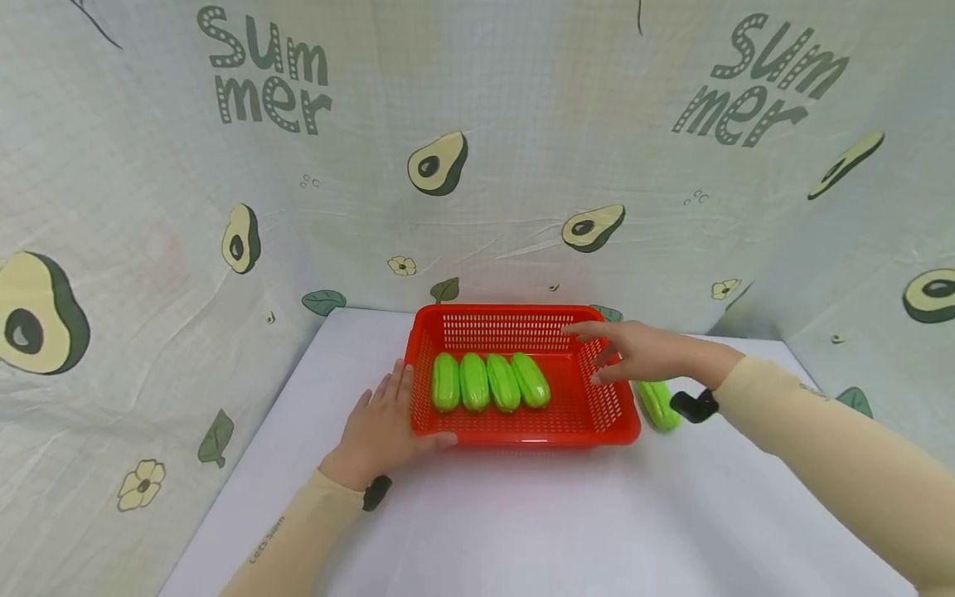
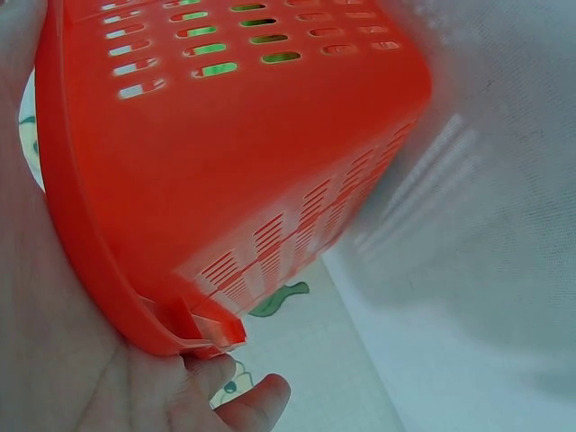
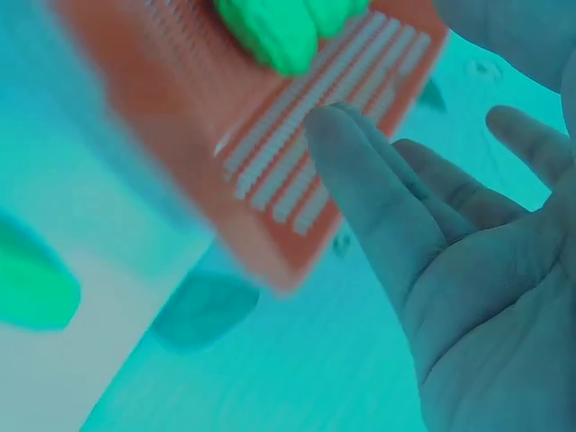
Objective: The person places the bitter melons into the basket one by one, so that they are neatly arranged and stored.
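A red plastic basket [image 1: 522,438] with slotted walls stands on the table. Inside, several light-green, gourd-like vegetables [image 1: 475,383] lie side by side toward its left. My left hand [image 1: 382,431] rests on the front left corner, fingers stretched along the left rim and thumb on the front rim. The left wrist view shows its palm against the basket rim [image 2: 76,234]. Over the basket's right side hovers my right hand [image 1: 637,352], fingers spread and nothing held. One more green gourd-like vegetable [image 1: 660,408] lies on the table just right of the basket, partly hidden by that hand and wrist.
A white table [image 1: 507,522] carries everything. Behind it and along both sides hangs a pale cloth [image 1: 507,166] printed with avocados, leaves and lettering. Each wrist wears a dark band, the right one [image 1: 694,406] close beside the outer vegetable.
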Demonstrator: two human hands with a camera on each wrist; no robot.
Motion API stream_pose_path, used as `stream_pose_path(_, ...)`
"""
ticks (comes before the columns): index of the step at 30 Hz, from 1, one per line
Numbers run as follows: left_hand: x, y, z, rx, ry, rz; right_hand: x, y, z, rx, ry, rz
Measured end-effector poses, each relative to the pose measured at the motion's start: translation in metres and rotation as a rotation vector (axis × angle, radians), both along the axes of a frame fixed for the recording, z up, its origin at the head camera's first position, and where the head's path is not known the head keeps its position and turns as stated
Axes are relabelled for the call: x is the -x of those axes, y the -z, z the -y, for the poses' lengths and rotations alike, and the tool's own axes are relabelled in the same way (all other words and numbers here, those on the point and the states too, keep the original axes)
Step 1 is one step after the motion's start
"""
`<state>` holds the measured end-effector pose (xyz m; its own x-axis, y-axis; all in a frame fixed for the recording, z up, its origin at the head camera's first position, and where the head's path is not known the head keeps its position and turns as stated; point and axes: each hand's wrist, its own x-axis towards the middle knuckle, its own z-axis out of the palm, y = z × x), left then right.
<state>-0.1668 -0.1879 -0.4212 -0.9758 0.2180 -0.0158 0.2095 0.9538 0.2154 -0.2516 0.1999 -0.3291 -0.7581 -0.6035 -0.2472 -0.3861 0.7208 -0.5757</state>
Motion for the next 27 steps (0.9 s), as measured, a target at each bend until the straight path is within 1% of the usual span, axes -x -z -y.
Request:
stream_pose_path(3, 0.000, -0.001, -0.001, 0.005, 0.000, 0.008, -0.010, -0.008, -0.030, 0.024, 0.069, -0.002)
stream_pose_path(6, 0.000, -0.002, -0.001, 0.008, 0.002, 0.015, -0.018, -0.007, -0.061, 0.024, 0.124, -0.010)
stream_pose_path(9, 0.000, -0.003, -0.001, 0.007, 0.005, 0.020, -0.024, 0.002, -0.088, -0.001, 0.162, -0.023)
stream_pose_path(13, -0.001, -0.004, -0.001, -0.002, 0.006, 0.018, -0.028, 0.024, -0.116, -0.036, 0.199, -0.020)
stream_pose_path(17, -0.003, -0.004, -0.001, -0.013, 0.004, 0.011, -0.025, 0.048, -0.132, -0.064, 0.243, 0.000)
stream_pose_path(20, -0.003, -0.003, -0.001, -0.017, 0.003, 0.007, -0.022, 0.063, -0.138, -0.080, 0.267, 0.001)
stream_pose_path(23, -0.003, -0.001, -0.001, -0.016, 0.001, 0.008, -0.020, 0.073, -0.141, -0.080, 0.277, 0.004)
stream_pose_path(27, -0.002, 0.000, -0.001, -0.009, -0.001, 0.008, -0.017, 0.080, -0.141, -0.084, 0.290, 0.010)
